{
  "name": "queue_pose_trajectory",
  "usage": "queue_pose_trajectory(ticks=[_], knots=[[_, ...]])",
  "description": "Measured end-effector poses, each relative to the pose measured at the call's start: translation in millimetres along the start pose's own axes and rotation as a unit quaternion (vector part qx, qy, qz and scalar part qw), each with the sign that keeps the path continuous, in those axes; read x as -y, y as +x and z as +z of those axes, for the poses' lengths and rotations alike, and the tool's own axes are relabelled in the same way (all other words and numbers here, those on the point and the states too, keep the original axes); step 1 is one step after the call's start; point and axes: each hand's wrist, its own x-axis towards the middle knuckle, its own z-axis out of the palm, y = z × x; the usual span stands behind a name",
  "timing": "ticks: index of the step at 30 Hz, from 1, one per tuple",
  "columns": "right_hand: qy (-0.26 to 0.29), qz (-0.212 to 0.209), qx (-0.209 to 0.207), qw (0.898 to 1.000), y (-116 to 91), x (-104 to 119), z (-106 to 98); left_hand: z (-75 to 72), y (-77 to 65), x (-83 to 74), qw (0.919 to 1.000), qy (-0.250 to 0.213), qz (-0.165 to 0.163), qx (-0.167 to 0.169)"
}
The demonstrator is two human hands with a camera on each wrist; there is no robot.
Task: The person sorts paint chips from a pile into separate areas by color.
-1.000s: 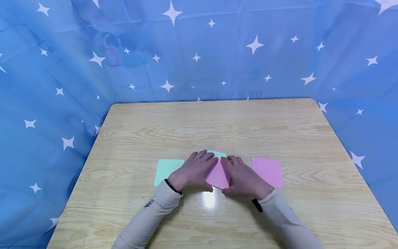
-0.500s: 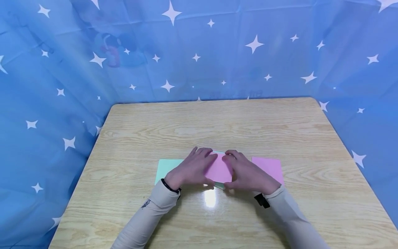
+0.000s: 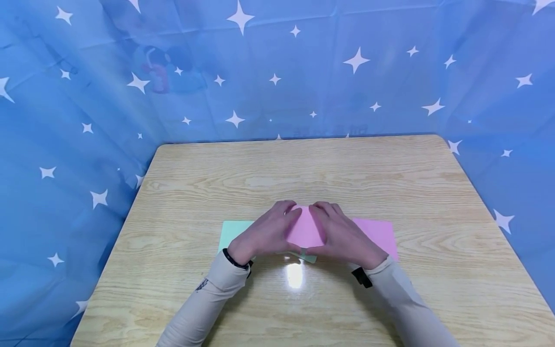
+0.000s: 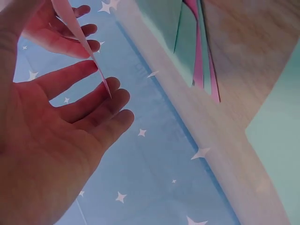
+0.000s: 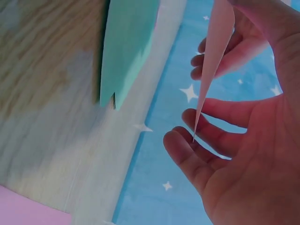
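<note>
A pink square of paper (image 3: 305,227) is raised off the table between my two hands. My left hand (image 3: 270,232) pinches its left edge, and my right hand (image 3: 343,237) pinches the right edge. From each wrist camera this held paper (image 5: 214,56) appears nearly edge-on, its edge between thumb and fingers. Beneath it lies a loose stack of green and pink paper squares (image 4: 187,42), fanned slightly; in the head view only a green corner (image 3: 309,258) shows below my hands.
To the left of the stack is a mint-green paper square (image 3: 233,232), partly covered by my left hand. A pink-violet paper square (image 3: 380,235) lies at the right, partly behind my right hand. The wooden table (image 3: 295,173) ends at a blue star-patterned cloth (image 3: 303,62).
Both hands have risen and drawn the pink paper up, away from the stack. More of the green corner below it now shows. The side squares have stayed put.
</note>
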Motion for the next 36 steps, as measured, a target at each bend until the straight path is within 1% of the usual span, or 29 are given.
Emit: queue_pose_trajectory(ticks=[7, 11, 16, 20, 23, 26, 31, 33, 36], knots=[[-0.015, 0.001, -0.015, 1.000, -8, -4, -8, 0.3, 9.8, -7.1, 0.9998, 0.003, 0.019, -0.011], [-0.026, 0.002, -0.021, 0.999, -15, -9, -15, 0.9, 18.2, -14.8, 0.9996, 0.000, 0.026, -0.014], [-0.020, 0.019, -0.037, 0.999, -30, -18, -29, 0.7, 34.4, -30.0, 0.9988, -0.011, 0.046, -0.009], [-0.027, 0.029, -0.047, 0.998, -41, -27, -42, 0.5, 49.8, -44.0, 0.9971, -0.006, 0.074, -0.015], [-0.038, 0.036, -0.052, 0.997, -51, -35, -51, 1.5, 62.8, -56.1, 0.9951, 0.021, 0.095, -0.021], [-0.045, 0.045, -0.058, 0.996, -60, -42, -59, 4.2, 75.7, -68.1, 0.9919, 0.066, 0.107, -0.019], [-0.051, 0.071, -0.078, 0.993, -77, -50, -70, 9.1, 93.1, -88.0, 0.9867, 0.134, 0.091, 0.012], [-0.055, 0.081, -0.087, 0.991, -84, -54, -73, 12.1, 98.9, -95.5, 0.9850, 0.148, 0.084, 0.027], [-0.061, 0.087, -0.090, 0.990, -95, -62, -76, 18.2, 107.3, -105.5, 0.9825, 0.161, 0.085, 0.040]])
